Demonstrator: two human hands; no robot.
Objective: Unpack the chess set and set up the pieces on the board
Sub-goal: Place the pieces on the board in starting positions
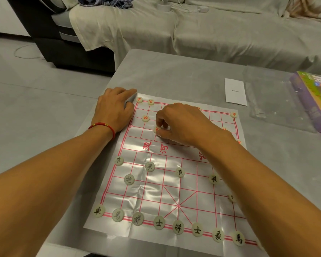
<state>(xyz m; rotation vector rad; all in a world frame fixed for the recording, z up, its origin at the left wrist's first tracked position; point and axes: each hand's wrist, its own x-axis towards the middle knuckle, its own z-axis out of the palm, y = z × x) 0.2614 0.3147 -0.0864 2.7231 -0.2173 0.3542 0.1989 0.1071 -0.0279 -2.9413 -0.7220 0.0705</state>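
A thin plastic Chinese chess board (156, 184) with red lines lies flat on the grey table. Black-lettered round pieces stand along its near edge, such as the general (178, 227), with soldiers (149, 166) and a cannon (129, 179) further in. Red-lettered pieces sit at the far side, among them a chariot (139, 99) and a cannon (146, 118). My right hand (182, 123) pinches a red piece (157, 129) on the board's far half. My left hand (115, 106) rests flat on the board's far left corner, fingers straight.
A white leaflet (235, 93), a clear plastic bag (272, 97) and the purple game box (315, 101) lie at the table's right. A sofa with a pale cover (193, 34) stands behind the table. My forearms hide part of the board's right side.
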